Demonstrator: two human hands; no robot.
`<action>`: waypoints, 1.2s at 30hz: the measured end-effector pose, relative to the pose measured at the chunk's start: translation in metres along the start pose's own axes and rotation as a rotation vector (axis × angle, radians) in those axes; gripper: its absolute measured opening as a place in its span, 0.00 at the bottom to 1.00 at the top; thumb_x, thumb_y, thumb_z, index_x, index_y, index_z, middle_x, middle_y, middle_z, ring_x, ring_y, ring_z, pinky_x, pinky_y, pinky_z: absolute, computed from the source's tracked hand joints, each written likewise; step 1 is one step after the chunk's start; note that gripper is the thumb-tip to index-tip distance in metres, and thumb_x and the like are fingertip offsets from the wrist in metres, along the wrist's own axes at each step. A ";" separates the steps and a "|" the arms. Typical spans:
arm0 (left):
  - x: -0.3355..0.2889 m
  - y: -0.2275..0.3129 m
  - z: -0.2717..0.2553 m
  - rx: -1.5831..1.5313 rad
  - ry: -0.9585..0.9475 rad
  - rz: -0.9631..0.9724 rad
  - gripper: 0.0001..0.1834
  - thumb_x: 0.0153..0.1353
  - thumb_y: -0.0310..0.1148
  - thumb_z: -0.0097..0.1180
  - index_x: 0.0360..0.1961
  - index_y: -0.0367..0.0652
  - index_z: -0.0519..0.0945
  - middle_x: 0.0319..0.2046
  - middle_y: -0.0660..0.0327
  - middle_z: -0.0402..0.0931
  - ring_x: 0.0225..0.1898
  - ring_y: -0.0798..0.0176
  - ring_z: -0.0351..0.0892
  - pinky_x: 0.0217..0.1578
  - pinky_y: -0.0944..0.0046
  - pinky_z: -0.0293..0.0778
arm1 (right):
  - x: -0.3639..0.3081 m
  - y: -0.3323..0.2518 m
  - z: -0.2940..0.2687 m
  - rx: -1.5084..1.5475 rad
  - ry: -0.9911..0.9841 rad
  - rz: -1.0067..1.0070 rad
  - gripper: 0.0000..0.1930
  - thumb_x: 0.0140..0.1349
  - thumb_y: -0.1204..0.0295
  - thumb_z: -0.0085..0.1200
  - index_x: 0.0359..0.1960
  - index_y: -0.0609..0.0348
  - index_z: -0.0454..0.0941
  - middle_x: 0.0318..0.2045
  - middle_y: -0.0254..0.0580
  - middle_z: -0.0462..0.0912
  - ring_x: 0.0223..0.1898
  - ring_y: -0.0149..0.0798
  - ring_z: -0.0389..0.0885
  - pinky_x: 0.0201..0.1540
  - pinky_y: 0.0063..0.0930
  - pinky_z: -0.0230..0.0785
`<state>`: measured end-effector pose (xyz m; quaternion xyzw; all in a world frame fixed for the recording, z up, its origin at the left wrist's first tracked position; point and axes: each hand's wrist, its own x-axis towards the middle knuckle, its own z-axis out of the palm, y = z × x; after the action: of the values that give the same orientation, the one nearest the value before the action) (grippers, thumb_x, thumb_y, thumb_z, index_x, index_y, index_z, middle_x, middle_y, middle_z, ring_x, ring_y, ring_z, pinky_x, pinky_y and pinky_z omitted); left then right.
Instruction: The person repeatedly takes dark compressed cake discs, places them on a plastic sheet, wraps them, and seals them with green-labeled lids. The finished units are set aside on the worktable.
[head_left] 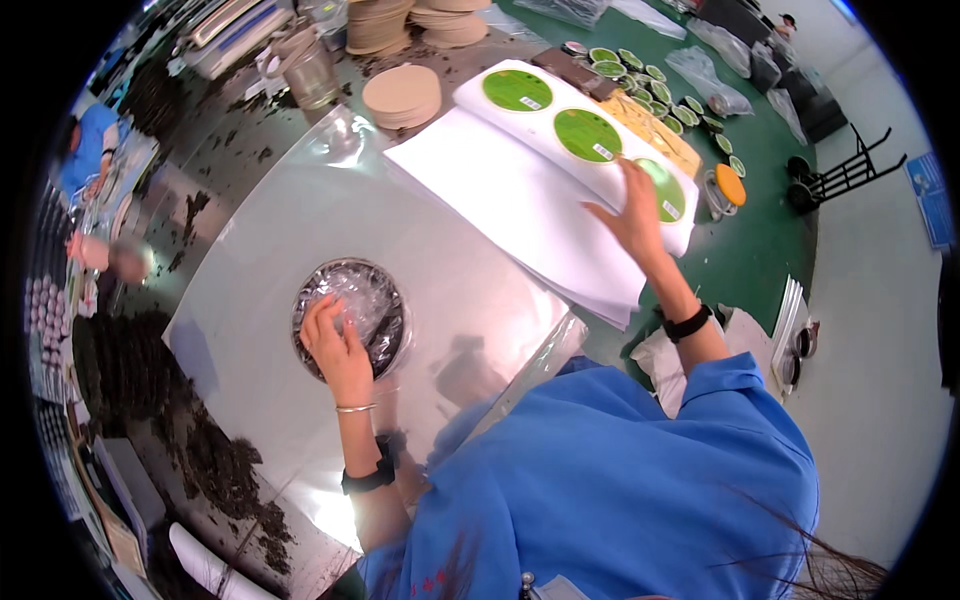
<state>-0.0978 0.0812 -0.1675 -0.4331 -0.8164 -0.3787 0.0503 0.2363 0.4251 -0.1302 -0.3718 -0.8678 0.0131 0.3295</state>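
Observation:
My left hand (337, 350) lies over a round, dark-rimmed container (392, 365) on the shiny work surface. Its fingers are bent and a little apart, touching the crinkled clear plastic film (365, 300) inside. Dark contents show beneath the film. On the right, my right hand (640, 220) is open above a white label sheet (545, 125), thumb spread away from the fingers. Its fingertips are at the edge of a round green label (662, 190). Two more green labels, a middle one (588, 134) and a far one (517, 90), sit along the same curled strip.
Round beige discs (402, 95) are stacked beyond the sheets, near a clear jar (310, 80). Dark leafy crumbs (225, 470) litter the left side. Several green-topped round tins (660, 92) stand at the far right. A co-worker in blue (95, 140) is at the far left.

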 end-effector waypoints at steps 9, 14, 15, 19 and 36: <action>-0.003 -0.002 -0.009 0.003 -0.063 -0.036 0.14 0.68 0.24 0.52 0.54 0.38 0.77 0.61 0.56 0.73 0.68 0.47 0.64 0.70 0.47 0.54 | -0.067 0.062 -0.028 -0.083 0.082 -0.049 0.18 0.52 0.74 0.71 0.46 0.60 0.86 0.43 0.37 0.81 0.45 0.44 0.79 0.48 0.36 0.76; -0.003 0.000 -0.011 -0.002 -0.076 -0.052 0.13 0.69 0.25 0.51 0.53 0.38 0.77 0.62 0.55 0.73 0.69 0.47 0.63 0.71 0.47 0.53 | -0.066 0.067 -0.025 -0.182 0.132 -0.195 0.15 0.51 0.74 0.71 0.42 0.58 0.87 0.40 0.34 0.82 0.38 0.40 0.80 0.42 0.34 0.77; -0.003 0.000 -0.010 -0.005 -0.073 -0.058 0.13 0.69 0.25 0.51 0.53 0.38 0.77 0.62 0.55 0.73 0.69 0.47 0.63 0.71 0.47 0.53 | -0.065 0.067 -0.024 -0.212 0.141 -0.233 0.15 0.51 0.74 0.72 0.42 0.57 0.87 0.40 0.33 0.82 0.38 0.39 0.80 0.42 0.34 0.77; -0.003 -0.004 -0.008 -0.002 -0.052 -0.032 0.15 0.67 0.24 0.52 0.54 0.40 0.77 0.62 0.56 0.74 0.69 0.49 0.65 0.71 0.49 0.53 | -0.062 0.066 -0.028 -0.260 0.147 -0.305 0.13 0.52 0.74 0.71 0.41 0.55 0.87 0.39 0.32 0.82 0.37 0.38 0.81 0.39 0.34 0.77; -0.003 -0.002 -0.007 0.012 -0.035 -0.015 0.13 0.68 0.25 0.52 0.52 0.37 0.77 0.60 0.54 0.74 0.69 0.47 0.65 0.71 0.47 0.54 | -0.066 0.072 -0.034 -0.362 0.063 -0.345 0.19 0.52 0.71 0.71 0.48 0.54 0.86 0.45 0.31 0.82 0.43 0.40 0.82 0.45 0.36 0.78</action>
<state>-0.0989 0.0739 -0.1654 -0.4332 -0.8226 -0.3665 0.0360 0.3352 0.4262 -0.1602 -0.2713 -0.8960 -0.2105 0.2817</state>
